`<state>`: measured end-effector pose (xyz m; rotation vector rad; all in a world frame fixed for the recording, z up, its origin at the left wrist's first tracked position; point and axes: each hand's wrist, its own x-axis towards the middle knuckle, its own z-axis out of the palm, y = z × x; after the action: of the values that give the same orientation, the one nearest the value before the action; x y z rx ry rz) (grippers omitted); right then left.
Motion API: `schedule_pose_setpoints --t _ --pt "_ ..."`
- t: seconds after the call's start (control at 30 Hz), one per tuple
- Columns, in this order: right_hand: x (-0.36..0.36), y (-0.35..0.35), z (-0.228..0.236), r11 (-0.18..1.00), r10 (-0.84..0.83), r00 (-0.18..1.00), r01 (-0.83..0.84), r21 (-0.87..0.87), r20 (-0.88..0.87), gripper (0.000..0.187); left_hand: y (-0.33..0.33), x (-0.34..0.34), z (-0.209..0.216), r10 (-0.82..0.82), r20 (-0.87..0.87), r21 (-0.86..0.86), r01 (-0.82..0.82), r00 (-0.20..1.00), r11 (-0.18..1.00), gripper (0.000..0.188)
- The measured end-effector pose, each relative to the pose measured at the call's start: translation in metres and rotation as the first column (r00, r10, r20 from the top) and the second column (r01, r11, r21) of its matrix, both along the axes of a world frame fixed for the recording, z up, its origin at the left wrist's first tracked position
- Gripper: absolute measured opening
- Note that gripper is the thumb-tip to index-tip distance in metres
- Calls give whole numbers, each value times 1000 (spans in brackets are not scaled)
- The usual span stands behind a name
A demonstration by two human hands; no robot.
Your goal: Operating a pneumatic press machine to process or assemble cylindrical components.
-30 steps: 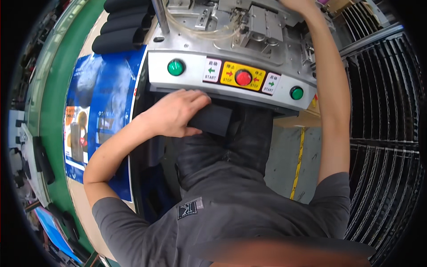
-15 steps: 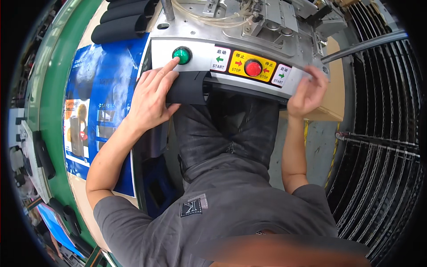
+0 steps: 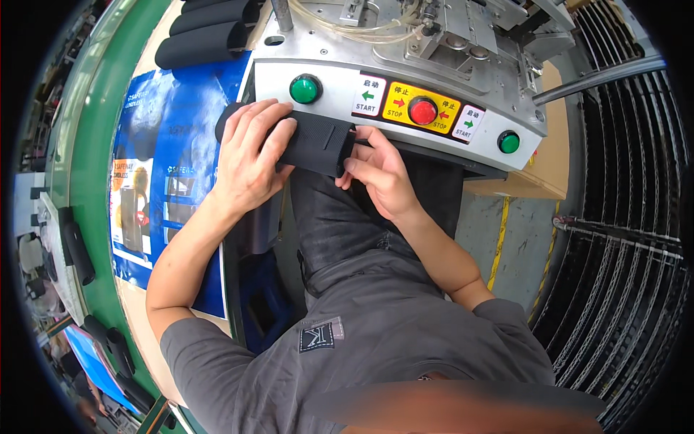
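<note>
- Left hand (image 3: 249, 159): fingers half-curled over black sleeve (image 3: 315, 143), gripping its left part.
- Right hand (image 3: 384, 177): partly closed, thumb and fingers pinching sleeve's right end.
- Sleeve: held above the lap, just in front of control panel (image 3: 335, 110).
- Panel: green button (image 3: 306, 89) left, red button (image 3: 423, 111) mid.
- Left: more black sleeves (image 3: 201, 47) beside blue printed sheet (image 3: 195, 123).

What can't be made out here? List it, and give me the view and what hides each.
- Head view: the inside of the black piece, hidden by its upper side and the right hand.
- Head view: part of that piece beneath the left hand, covered by the fingers.
- Head view: the far end of the machine, cut off by the upper edge.
- Head view: pale items at far left, too small and blurred.
</note>
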<state>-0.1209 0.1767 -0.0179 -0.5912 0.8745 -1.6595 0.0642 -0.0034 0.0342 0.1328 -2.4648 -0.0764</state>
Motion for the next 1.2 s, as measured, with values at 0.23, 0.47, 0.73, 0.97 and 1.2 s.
schedule_pose_setpoints --t 0.23,0.47,0.73,0.97,1.2 --pt "-27 3 -16 1000 0 999 1 16 -46 23 2 10 23 57 -32 199 -50 998 979 75" --pt "-47 38 -82 967 152 920 -64 245 -361 27 -111 17 130 319 -84 90 -312 944 946 84" --pt "-61 45 -213 761 642 83 48 647 -762 38 -269 -50 140 373 443 109 -461 816 881 82" --pt "-62 37 -233 790 582 514 -171 589 -631 45 -283 -75 132 391 527 -51 -431 755 901 81" --pt "-54 37 -221 715 684 315 -109 691 -658 47 -283 -67 122 488 482 -173 -467 728 867 84"
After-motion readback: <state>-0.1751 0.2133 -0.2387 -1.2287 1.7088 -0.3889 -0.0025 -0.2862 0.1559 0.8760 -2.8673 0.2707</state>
